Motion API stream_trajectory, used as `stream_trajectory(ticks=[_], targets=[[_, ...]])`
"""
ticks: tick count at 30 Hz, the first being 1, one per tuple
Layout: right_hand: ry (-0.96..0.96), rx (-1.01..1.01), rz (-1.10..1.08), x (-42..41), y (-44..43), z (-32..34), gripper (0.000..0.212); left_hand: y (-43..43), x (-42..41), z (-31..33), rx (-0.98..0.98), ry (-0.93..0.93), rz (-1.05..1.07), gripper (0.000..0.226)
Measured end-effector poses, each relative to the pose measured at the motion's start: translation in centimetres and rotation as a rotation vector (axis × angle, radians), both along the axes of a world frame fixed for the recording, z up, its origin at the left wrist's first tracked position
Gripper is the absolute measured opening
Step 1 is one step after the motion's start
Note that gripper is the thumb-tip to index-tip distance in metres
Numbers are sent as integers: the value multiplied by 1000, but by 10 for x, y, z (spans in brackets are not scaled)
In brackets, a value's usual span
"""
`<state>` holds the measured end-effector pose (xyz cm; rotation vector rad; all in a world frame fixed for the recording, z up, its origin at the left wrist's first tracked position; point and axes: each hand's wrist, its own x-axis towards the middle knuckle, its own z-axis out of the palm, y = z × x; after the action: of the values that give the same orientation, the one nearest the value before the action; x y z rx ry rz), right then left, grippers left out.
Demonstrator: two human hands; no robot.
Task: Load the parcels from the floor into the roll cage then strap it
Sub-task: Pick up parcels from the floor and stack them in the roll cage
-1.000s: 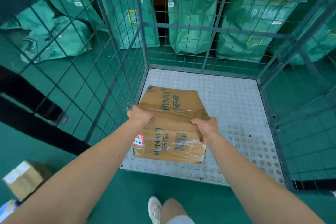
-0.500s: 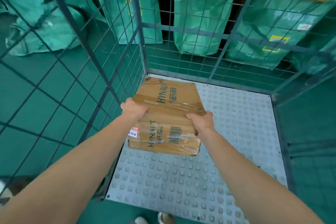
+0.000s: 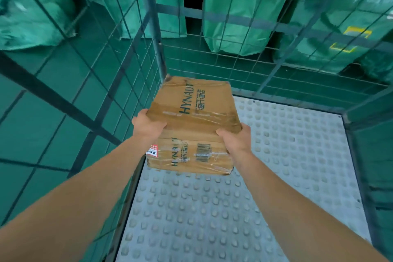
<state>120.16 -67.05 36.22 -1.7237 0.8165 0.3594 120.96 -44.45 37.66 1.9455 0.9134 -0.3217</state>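
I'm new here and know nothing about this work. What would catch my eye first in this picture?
A taped brown cardboard box printed HYNAUT fills the middle, gripped at its near corners by the left hand and right hand. It is over the studded floor plate of a green wire roll cage, toward the far-left corner. Beyond the mesh are big green sacks.

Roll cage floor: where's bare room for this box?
The studded grey metal floor is bare right of the brown taped cardboard box up to the green mesh right wall, and on its near side. Crowded at the back-left corner post, beside the box.
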Motion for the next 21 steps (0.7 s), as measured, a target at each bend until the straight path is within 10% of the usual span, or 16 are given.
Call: stream_trajectory(ticks=[21], targets=[[-118, 12, -74, 99, 55, -167, 74, 42, 104, -154, -31, -167, 59, 72]])
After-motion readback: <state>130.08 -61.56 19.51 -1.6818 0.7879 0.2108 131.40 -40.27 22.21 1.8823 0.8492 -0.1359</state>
